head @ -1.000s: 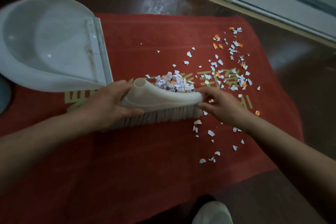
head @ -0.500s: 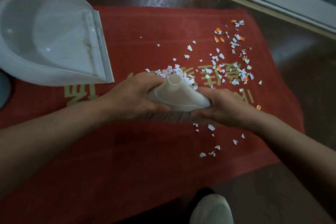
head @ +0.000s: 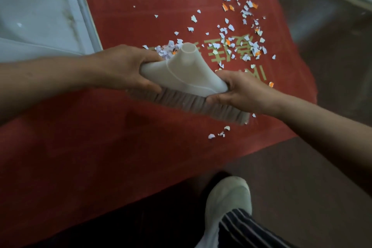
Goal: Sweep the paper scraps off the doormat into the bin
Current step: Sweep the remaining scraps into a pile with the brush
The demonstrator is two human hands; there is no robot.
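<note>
Your left hand [head: 128, 68] and right hand [head: 241, 92] grip broom head [head: 187, 74] ends, fingers curled tight. Paper scraps [head: 241, 32] strewn toward doormat [head: 100, 137] far right corner, with some piled behind the broom. Hard flick could scatter them past dustpan [head: 40, 16].

Single head cam, wide-angle, looks steeply down, close above doormat [head: 120, 157].

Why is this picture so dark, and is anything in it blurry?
Head view: dim, flat indoor light; the floor by the shoe is nearly black. Head view: the bristles of the brush look smeared, while the paper scraps on the doormat look fairly sharp.
</note>
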